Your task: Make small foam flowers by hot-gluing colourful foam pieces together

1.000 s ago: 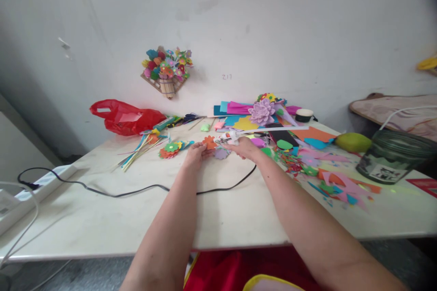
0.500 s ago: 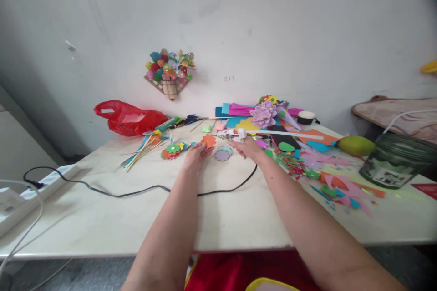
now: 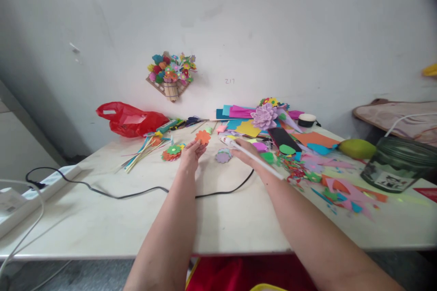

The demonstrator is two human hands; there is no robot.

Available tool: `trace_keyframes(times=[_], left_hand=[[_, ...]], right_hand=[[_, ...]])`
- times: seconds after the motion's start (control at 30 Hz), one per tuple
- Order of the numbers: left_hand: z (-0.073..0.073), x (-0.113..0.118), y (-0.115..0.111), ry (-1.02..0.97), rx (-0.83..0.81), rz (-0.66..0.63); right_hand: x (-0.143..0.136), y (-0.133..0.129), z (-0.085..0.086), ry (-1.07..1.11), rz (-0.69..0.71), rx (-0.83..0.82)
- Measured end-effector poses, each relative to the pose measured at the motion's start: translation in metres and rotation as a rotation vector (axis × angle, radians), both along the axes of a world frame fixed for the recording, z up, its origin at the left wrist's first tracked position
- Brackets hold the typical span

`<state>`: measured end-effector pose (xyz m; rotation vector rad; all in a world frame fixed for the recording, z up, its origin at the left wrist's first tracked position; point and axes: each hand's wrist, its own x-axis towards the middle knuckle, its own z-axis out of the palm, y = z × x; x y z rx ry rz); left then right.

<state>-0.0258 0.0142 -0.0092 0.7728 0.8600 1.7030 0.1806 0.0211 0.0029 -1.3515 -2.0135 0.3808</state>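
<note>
Your orange flower [image 3: 203, 137] looks matt and foam-like, your white stick [image 3: 264, 164] smooth and plasticky; your table [image 3: 112, 223] is smooth, the red bag [image 3: 131, 122] crinkled, glossy plastic, the jar [image 3: 396, 163] glassy.

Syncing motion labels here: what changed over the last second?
The left hand moved the orange scalloped flower leftward, away from the glue gun. The right hand turned the glue gun: its white glue stick, which pointed right, now slants back over the right forearm. Nothing taken or released. Lavender flower and red plastic bag stayed put.
</note>
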Motion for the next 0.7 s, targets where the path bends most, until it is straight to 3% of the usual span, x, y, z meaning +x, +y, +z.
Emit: trace_keyframes(times=[0.23,0.47,0.7], left_hand=[[0.007,-0.004,-0.001,-0.055,0.093,0.031],[0.008,0.002,-0.004,0.013,0.105,-0.019],[0.004,0.009,-0.003,0.091,0.088,-0.090]], right_hand=[[-0.014,-0.004,-0.012,-0.309,0.171,0.104],[-0.035,-0.014,-0.027,-0.378,0.259,0.219],[-0.033,-0.010,-0.017,-0.371,0.252,0.287]])
